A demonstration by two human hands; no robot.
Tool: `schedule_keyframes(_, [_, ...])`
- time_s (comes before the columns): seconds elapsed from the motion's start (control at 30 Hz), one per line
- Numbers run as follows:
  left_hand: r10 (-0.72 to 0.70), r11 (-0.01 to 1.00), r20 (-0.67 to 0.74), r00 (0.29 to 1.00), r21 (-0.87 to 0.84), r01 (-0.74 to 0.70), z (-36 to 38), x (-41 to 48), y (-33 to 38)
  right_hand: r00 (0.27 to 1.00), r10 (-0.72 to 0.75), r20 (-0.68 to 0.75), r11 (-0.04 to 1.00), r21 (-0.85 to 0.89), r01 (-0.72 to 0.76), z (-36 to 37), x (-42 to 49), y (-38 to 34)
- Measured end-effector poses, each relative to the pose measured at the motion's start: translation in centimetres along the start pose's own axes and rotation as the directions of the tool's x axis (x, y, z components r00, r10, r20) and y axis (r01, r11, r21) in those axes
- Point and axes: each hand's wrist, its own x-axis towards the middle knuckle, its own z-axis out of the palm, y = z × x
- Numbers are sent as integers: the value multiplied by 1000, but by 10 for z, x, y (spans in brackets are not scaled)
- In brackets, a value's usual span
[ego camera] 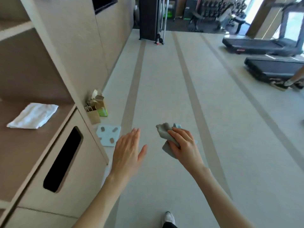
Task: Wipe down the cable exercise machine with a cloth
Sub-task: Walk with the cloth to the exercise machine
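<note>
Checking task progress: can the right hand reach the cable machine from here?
Probably not. The right hand grips the cloth over open floor, while the cable machine stands far down the room.

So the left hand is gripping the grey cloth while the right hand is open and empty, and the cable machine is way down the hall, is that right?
Not quite: the head view shows the right hand gripping the grey cloth, while the left hand is open and empty. The cable machine is indeed far down the hall.
</note>
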Motion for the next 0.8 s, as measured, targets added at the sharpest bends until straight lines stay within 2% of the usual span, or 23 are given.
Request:
schedule_keyframes(0.33, [64, 997, -15, 998, -37, -64, 98, 157, 89, 999, 35, -33, 999, -13, -35, -35, 78, 164])
schedule_keyframes(0.6, [93, 995, 13, 996, -30, -93, 168, 279, 94, 995, 67, -68, 997, -17, -69, -9, 154, 273])
schedule_keyframes(0.8, [146, 988, 24, 989, -48, -145, 237, 413, 79, 991, 106, -78, 994, -24, -108, 30, 240, 376])
